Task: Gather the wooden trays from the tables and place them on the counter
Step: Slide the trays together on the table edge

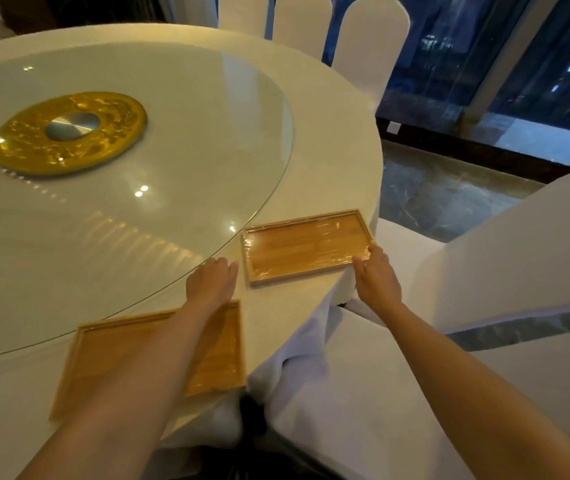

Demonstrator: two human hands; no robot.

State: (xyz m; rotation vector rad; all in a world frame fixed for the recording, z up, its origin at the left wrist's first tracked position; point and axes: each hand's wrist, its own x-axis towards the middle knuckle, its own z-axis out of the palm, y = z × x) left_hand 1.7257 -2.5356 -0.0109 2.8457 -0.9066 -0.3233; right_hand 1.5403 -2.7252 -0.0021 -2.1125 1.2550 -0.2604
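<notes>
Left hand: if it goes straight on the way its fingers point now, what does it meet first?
Probably the glass turntable's edge. The left hand lies flat, fingers pointing up the table, fingertips almost at that edge. The far tray sits off to its right, outside that line.

My left forearm lay across the nearer wooden tray (pixel 110 355), hiding a broad diagonal strip of its floor and part of its far rim, and the whole of that tray was too blurred for me to tell whether it wore plastic film. My left hand (pixel 211 282) showed only its back, so its fingertips and whatever they touched by the glass turntable (pixel 172 140) were hidden. My right hand (pixel 377 278) covered the near right corner of the far wooden tray (pixel 306 245), and the table (pixel 339 161) ran off the picture's left edge.
</notes>
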